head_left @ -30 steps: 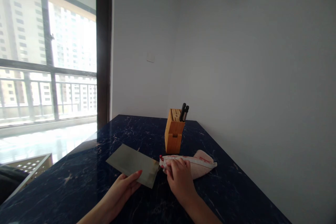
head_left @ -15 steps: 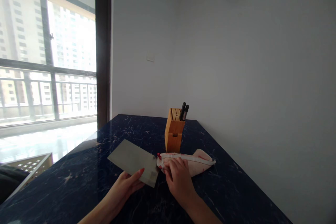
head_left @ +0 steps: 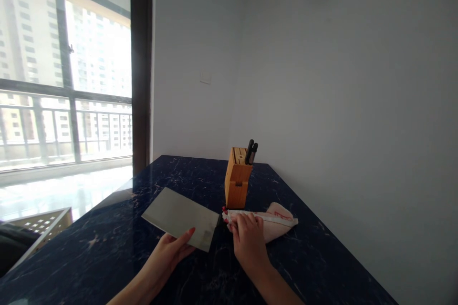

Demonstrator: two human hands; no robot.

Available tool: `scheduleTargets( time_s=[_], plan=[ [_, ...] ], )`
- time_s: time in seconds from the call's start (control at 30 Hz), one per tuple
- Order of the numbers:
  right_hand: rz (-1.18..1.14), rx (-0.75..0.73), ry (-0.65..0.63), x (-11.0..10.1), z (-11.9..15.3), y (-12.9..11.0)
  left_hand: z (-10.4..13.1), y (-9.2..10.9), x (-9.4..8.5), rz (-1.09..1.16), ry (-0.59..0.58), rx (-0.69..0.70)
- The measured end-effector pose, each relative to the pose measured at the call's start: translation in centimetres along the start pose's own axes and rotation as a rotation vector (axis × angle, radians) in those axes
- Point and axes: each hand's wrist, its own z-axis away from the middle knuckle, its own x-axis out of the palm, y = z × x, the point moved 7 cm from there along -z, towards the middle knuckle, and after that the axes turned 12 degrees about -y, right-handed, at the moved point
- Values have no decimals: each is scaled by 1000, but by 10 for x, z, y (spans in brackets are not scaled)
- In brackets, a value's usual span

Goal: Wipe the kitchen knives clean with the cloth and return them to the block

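Note:
A wide, grey cleaver blade [head_left: 182,218] is tilted above the dark table, and my left hand [head_left: 175,248] grips its lower edge, thumb on top. The dark end of the cleaver points right, toward the cloth. My right hand [head_left: 248,236] is closed on the left part of a white and pink cloth [head_left: 281,225], which has red bits at its left end. Just behind the cloth stands a wooden knife block [head_left: 236,186] with two black-handled tools [head_left: 251,151] in its right side.
The table [head_left: 107,238] has a dark blue marbled top. Grey walls [head_left: 322,81] rise behind it and to the right. At the lower left is a perforated light-coloured crate [head_left: 53,224], near a bright window.
My right hand has moved a little to the right with the cloth, opening a gap from the blade. The cleaver has shifted slightly left and up.

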Motion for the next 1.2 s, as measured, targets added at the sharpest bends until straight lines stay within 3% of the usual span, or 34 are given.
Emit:
scheduleTargets(
  time_s=[0.37, 0.73, 1.0, 1.2],
  plan=[
    [11, -73, 1, 1, -1, -7, -5, -9, -4, -72, 37, 20],
    [134, 120, 28, 3, -3, 11, -5, -5, -6, -76, 76, 37],
    [-73, -113, -10, 0, -1, -13, 0, -4, -5, -132, 125, 82],
    [22, -45, -12, 4, -3, -5, 3, -4, -2, -45, 155, 43]
  ],
)
